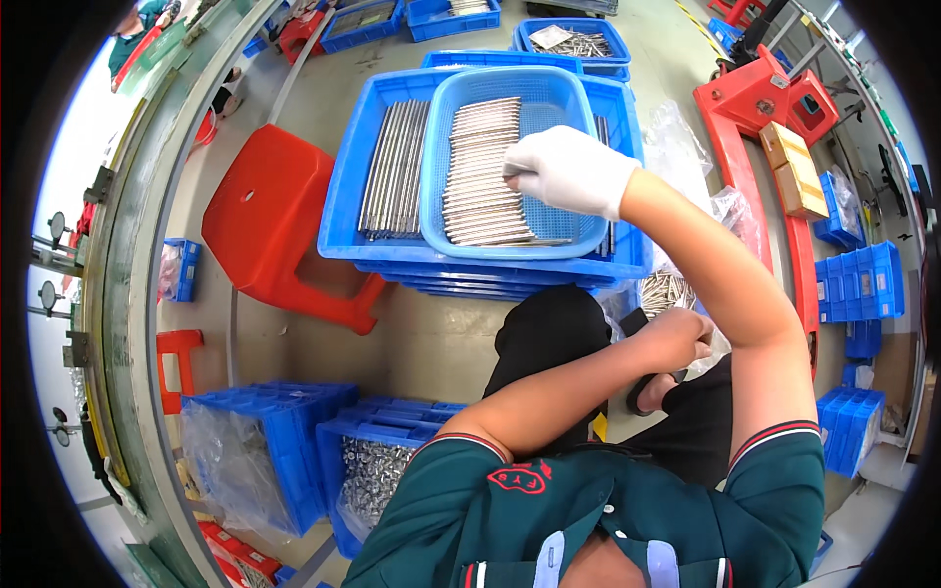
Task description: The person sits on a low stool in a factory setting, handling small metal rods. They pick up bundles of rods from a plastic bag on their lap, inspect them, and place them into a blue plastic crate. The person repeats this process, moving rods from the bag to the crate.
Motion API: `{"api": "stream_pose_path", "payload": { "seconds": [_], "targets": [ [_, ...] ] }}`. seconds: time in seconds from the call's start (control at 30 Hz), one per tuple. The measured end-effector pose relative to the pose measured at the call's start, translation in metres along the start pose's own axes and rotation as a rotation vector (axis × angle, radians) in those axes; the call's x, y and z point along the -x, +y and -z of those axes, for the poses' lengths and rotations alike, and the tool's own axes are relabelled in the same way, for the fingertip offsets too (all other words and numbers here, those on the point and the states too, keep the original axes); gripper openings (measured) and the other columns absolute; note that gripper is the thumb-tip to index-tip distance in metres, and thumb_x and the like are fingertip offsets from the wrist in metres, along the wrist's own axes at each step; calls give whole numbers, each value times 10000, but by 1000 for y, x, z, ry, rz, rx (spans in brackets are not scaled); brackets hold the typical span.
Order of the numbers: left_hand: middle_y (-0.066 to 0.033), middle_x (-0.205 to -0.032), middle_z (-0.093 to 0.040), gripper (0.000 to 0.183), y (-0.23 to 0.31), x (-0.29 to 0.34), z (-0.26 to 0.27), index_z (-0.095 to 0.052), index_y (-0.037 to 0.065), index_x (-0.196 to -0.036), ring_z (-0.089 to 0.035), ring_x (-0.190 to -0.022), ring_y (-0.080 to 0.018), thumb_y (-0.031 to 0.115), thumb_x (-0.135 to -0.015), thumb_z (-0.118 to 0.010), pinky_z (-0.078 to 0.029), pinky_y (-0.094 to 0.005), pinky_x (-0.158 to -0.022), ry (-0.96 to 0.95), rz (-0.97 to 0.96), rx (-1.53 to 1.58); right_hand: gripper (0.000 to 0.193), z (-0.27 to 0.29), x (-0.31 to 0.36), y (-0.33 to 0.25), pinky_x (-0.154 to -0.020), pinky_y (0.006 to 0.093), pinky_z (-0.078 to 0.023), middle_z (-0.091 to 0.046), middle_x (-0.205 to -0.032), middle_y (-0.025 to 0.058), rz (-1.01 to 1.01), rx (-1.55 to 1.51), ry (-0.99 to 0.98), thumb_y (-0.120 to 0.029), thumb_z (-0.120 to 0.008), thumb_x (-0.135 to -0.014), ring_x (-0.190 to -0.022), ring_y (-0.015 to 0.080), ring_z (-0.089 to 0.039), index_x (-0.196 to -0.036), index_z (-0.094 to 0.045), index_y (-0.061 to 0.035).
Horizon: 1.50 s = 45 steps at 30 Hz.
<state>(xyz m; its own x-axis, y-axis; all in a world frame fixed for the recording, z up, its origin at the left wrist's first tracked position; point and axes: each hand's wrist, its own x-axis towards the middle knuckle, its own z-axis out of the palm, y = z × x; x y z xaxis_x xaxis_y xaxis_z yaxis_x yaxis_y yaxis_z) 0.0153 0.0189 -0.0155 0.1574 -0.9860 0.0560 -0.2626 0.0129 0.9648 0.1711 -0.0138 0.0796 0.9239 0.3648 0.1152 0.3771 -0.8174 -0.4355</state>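
Observation:
My right hand [573,171], in a white glove, is over a light blue mesh basket [431,147]. Its fingers are curled at the right ends of a stack of thin metal rods [480,167]; whether they grip one is hidden. The basket rests in a larger blue crate [338,186], where longer metal rods [394,167] lie along its left side. My bare left hand [678,338] is closed above my lap, beside a plastic bag of small metal pins [667,292]. Whatever it may hold is out of sight.
A red stool [270,211] stands left of the crate. Blue bins of metal parts [377,470] are at the lower left. A red pallet jack [740,147] bearing cardboard boxes [794,171] runs along the right. Another blue crate of rods [578,44] sits behind.

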Motion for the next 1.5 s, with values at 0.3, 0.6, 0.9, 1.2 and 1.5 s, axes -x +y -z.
{"api": "stream_pose_path", "payload": {
  "seconds": [0.3, 0.6, 0.9, 1.2, 1.5],
  "targets": [
    [-122, -658, -607, 140, -9, -13, -16, -615, -25, -895, -604, -569, -197, 72, -794, -614, -474, -345, -605, 107, 43, 175, 210, -3, 39, -3, -725, 382, -490, -632, -836, 185, -35, -76, -41, -115, -488, -797, -763, 324, -626, -947, -605, -26],
    [-181, -847, -643, 198, -19, -18, -26, -628, 5, -959, -622, -846, -281, 110, -790, -628, -468, -376, -744, 148, -24, 119, 158, -5, 15, 1, -682, 386, -483, -644, -780, 168, -50, 107, -533, -163, -584, -721, -759, 337, -621, -790, -677, -55],
    [-198, -885, -640, 196, -16, -18, -27, -649, 47, -973, -614, -865, -295, 92, -784, -628, -464, -393, -758, 126, -20, 165, 271, -6, 17, -2, -695, 342, -492, -673, -823, 135, -9, 53, -499, -12, -516, -678, -783, 276, -643, -870, -700, -67],
    [-155, -769, -652, 188, 2, -9, -9, -632, 7, -973, -611, -530, -218, 71, -797, -614, -497, -346, -574, 93, 74, 143, 206, -10, 6, 4, -740, 415, -494, -660, -835, 170, -152, 216, -258, -69, -518, -708, -808, 332, -641, -823, -689, -58],
    [-137, -735, -636, 205, -23, -28, -15, -595, -28, -976, -606, -577, -185, 132, -859, -541, -481, -323, -559, 96, 286, 396, 170, 30, 68, 8, -773, 387, -480, -624, -881, 125, 71, 218, 392, -100, -522, -763, -859, 316, -599, -895, -622, -60]
  ]
}}
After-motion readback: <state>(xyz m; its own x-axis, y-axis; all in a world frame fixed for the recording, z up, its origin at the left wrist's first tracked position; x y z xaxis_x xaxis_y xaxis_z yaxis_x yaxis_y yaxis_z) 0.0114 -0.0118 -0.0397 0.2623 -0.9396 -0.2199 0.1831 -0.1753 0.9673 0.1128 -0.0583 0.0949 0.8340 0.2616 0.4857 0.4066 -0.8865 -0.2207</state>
